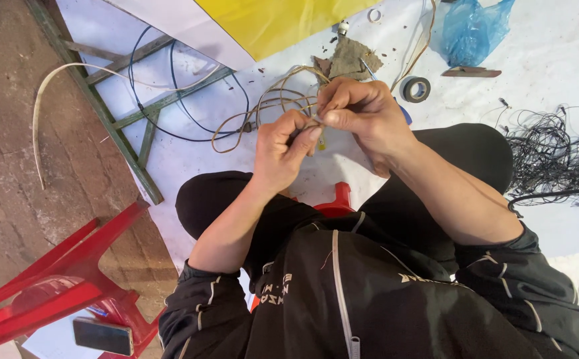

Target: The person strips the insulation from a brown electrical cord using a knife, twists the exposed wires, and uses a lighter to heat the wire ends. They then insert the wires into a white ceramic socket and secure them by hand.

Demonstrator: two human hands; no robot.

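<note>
Wire: a tan wire (271,106) runs in loose loops over the white sheet (555,46) on the floor, and its end is lifted between both hands above the person's knees, close under the camera, probably so that the small end is easy to see.
Wire's free length: the loops lie slack just beyond the hands, toward the yellow sheet (276,20), which leaves the held end without strain.
Left hand: the left hand (283,151) is curled almost closed, thumb and forefinger pinching the wire just short of its tip, seemingly to steady it.
Right hand: the right hand (362,113) is closed in a fine pinch on the very tip, fingertips touching those of the left; whether it twists or strips I cannot tell.
Blue tool: a blue-handled tool (404,114) shows just beside the right hand, mostly hidden.
Within reach: a roll of dark tape (415,89) and a crumpled brown rag (349,58) lie just past the hands.
Further out: a blue plastic bag (472,30) and a tangle of thin black wires (549,156) lie to the right, a green frame (130,126) with a black cable (169,100) to the left.
Seat: a red stool (332,199) shows between the legs; another red stool (56,286) with a phone (103,336) on it stands at the lower left.
</note>
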